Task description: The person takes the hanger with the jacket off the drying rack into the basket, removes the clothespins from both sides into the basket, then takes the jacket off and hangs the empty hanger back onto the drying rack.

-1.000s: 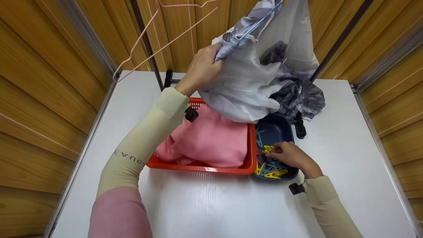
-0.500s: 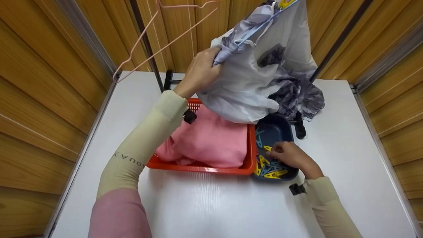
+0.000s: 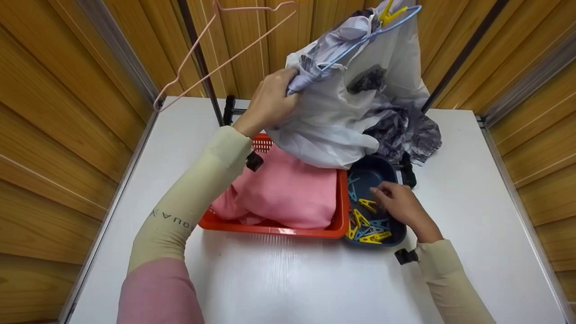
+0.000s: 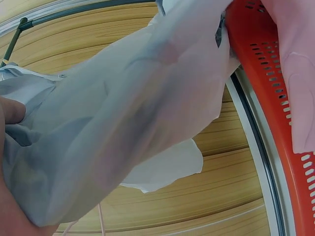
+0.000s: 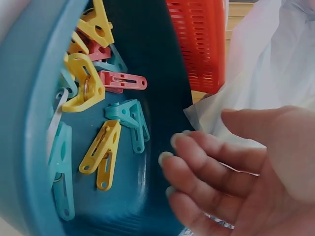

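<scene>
Fingers of my right hand (image 3: 401, 206) hang loosely extended, holding nothing, at four o'clock over a navy box (image 3: 374, 169) of yellow, teal and red clothespins (image 5: 101, 147). Just beside it, at six, sits a red basket (image 3: 288, 231) with pink cloth (image 3: 288, 193). Beyond, towards twelve, my left hand (image 3: 272, 101) grips white-and-grey fabric (image 3: 324, 130), spreading to two o'clock around a blue hanger (image 3: 345, 54). Farther, a pink hanger (image 3: 194, 44) shows at eleven.
</scene>
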Demonstrator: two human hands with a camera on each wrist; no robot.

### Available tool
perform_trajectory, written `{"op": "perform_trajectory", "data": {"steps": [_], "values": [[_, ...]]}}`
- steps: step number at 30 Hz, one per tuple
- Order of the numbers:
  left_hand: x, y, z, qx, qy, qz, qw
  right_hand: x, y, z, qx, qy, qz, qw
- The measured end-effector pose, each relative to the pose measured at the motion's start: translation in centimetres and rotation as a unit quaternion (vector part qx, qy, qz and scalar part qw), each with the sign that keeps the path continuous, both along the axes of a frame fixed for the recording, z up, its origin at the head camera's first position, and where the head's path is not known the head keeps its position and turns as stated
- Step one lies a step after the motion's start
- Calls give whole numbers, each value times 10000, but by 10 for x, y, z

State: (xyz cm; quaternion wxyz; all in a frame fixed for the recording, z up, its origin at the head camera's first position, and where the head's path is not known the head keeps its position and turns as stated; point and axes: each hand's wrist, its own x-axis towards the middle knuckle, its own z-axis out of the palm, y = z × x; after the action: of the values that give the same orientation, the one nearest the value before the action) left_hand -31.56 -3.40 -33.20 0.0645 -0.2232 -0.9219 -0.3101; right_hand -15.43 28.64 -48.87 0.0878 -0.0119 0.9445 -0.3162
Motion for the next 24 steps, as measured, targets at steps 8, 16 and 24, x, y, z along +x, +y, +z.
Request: {"op": "perform_trajectory", "data": {"steps": [8, 16, 24], "values": [[2, -3, -6, -82, 251, -107, 9996, -1, 3, 8, -286, 700, -432, 9962], [4, -5, -10, -228, 459, -239, 9984, -3, 5, 14, -527, 1291, -962, 9856], [7, -5, -14, -482, 463, -271, 9974, -5, 1, 26, -1332, 1420, -1398, 9709]]}}
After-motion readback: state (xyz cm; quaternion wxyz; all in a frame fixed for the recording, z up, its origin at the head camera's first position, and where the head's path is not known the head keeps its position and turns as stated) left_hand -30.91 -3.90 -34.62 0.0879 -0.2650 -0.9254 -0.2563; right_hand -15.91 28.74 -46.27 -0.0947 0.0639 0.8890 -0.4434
